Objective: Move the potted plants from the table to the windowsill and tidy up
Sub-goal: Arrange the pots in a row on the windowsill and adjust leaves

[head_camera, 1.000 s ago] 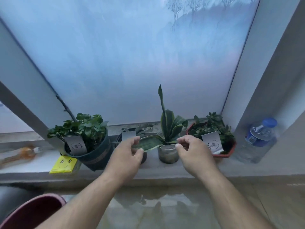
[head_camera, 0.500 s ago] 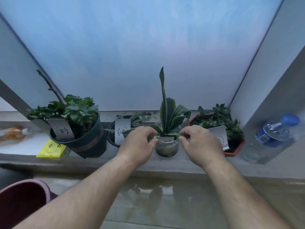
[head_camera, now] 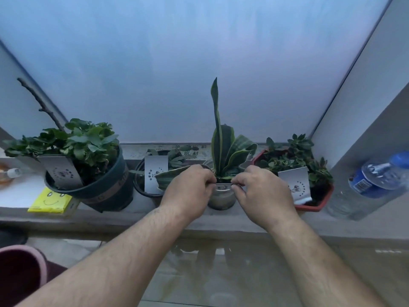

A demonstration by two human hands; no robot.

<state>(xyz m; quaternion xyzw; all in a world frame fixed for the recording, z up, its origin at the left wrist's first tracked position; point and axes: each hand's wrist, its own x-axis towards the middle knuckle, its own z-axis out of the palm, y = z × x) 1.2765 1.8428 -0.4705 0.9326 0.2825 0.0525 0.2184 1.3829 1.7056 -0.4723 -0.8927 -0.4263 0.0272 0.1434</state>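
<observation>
Left hand and right hand both pinched on the small card in the snake plant's pot, on the windowsill

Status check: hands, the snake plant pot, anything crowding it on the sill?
Left hand and right hand both pinched on the snake plant pot rim. Pot upright on windowsill. Small black pot and red pot close either side.
</observation>
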